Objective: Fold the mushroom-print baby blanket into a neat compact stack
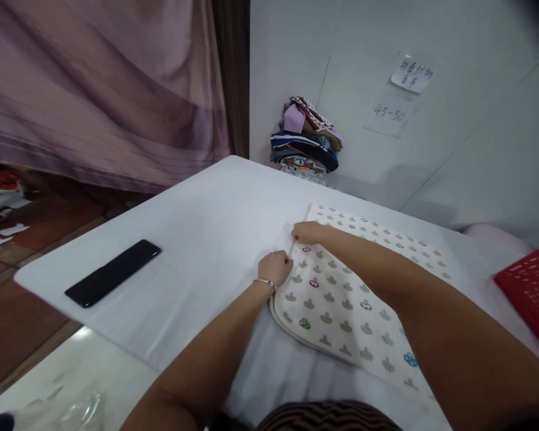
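Both hands (291,248) — pinching patterned cloth's (350,299) left edge

Soft, even indoor light falls from above, leaving the white table (215,215) bright around the two hands. The left hand (276,267) and right hand (309,232) cast only faint shadows onto the patterned cloth (341,299) beneath them. Low and left of the hands, the glossy floor (72,365) shows pale glare. Wide-angle distortion bends straight lines towards the edges. The upper right corner darkens, and the forearms nearest the lens look soft.
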The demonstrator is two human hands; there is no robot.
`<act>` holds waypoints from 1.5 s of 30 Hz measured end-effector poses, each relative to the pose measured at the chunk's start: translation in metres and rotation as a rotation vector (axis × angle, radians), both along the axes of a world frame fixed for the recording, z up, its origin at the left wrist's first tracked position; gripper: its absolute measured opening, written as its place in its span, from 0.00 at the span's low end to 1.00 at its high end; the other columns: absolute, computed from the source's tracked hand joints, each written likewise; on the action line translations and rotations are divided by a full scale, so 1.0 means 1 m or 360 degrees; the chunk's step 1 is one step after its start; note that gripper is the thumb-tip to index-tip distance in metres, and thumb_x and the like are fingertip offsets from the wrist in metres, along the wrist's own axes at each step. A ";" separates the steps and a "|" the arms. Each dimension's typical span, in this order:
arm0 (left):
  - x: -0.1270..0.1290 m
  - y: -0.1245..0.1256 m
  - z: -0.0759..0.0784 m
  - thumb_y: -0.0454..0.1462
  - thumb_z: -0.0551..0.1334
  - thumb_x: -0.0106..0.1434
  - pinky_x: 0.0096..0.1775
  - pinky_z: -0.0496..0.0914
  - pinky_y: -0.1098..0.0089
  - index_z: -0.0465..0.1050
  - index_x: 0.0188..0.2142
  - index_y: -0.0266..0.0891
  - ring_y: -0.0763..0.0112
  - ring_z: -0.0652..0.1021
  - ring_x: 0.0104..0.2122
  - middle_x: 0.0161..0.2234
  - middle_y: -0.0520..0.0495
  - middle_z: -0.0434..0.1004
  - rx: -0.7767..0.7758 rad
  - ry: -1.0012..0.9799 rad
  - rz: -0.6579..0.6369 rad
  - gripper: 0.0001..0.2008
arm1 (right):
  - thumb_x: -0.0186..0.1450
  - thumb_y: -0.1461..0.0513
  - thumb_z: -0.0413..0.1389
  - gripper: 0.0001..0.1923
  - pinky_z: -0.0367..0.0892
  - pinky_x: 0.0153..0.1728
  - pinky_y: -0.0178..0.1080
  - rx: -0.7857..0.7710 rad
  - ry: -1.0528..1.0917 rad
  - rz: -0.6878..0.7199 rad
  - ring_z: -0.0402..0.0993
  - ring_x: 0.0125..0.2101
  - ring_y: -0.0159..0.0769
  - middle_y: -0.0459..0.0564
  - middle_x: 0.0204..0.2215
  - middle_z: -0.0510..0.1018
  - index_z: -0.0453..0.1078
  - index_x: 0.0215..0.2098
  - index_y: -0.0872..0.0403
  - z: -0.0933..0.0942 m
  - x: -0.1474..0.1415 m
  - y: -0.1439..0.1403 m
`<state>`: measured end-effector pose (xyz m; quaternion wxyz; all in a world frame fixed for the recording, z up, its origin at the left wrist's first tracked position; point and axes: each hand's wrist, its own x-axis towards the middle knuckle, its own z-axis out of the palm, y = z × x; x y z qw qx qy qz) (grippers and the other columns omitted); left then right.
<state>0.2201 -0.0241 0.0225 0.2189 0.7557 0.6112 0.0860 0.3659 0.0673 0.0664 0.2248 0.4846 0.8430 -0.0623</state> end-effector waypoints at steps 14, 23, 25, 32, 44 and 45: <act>0.001 -0.001 0.000 0.39 0.54 0.61 0.34 0.64 0.69 0.71 0.34 0.41 0.66 0.75 0.35 0.34 0.47 0.77 0.0071 -0.0102 -0.0084 0.08 | 0.59 0.70 0.52 0.16 0.62 0.36 0.35 -0.0077 0.0003 0.0085 0.70 0.43 0.39 0.52 0.47 0.74 0.72 0.43 0.51 0.000 0.005 0.000; 0.002 -0.001 0.000 0.35 0.56 0.58 0.34 0.64 0.70 0.69 0.41 0.42 0.68 0.75 0.35 0.34 0.50 0.77 0.0144 -0.0260 -0.0035 0.11 | 0.57 0.68 0.53 0.14 0.61 0.31 0.35 -0.0105 -0.0037 0.0070 0.71 0.41 0.40 0.53 0.46 0.73 0.71 0.40 0.53 0.005 0.005 -0.002; 0.003 -0.004 0.001 0.35 0.55 0.59 0.35 0.64 0.70 0.69 0.41 0.42 0.67 0.75 0.36 0.35 0.50 0.77 0.0249 -0.0208 -0.0086 0.10 | 0.56 0.68 0.53 0.15 0.62 0.33 0.35 -0.0123 0.0021 0.0089 0.70 0.42 0.40 0.52 0.46 0.73 0.71 0.42 0.53 0.004 0.008 -0.001; 0.005 -0.007 -0.001 0.35 0.53 0.61 0.35 0.64 0.70 0.69 0.40 0.42 0.68 0.75 0.36 0.37 0.49 0.76 0.0236 -0.0046 -0.0180 0.09 | 0.58 0.68 0.52 0.16 0.62 0.38 0.35 -0.0136 0.0128 0.0133 0.70 0.44 0.39 0.51 0.46 0.74 0.73 0.43 0.51 -0.006 0.018 0.007; 0.004 -0.009 0.001 0.36 0.52 0.63 0.36 0.64 0.69 0.68 0.43 0.42 0.68 0.74 0.38 0.41 0.47 0.72 0.0238 0.0038 -0.0378 0.10 | 0.57 0.66 0.55 0.11 0.61 0.35 0.33 -0.0067 0.0227 0.0149 0.71 0.40 0.37 0.49 0.43 0.75 0.72 0.38 0.52 0.000 0.033 -0.003; 0.004 -0.009 0.001 0.36 0.52 0.63 0.36 0.64 0.69 0.68 0.42 0.42 0.68 0.74 0.37 0.41 0.47 0.72 0.0239 0.0042 -0.0393 0.10 | 0.57 0.66 0.55 0.11 0.61 0.35 0.34 -0.0084 0.0241 0.0149 0.71 0.40 0.37 0.49 0.42 0.76 0.72 0.38 0.52 0.000 0.034 -0.003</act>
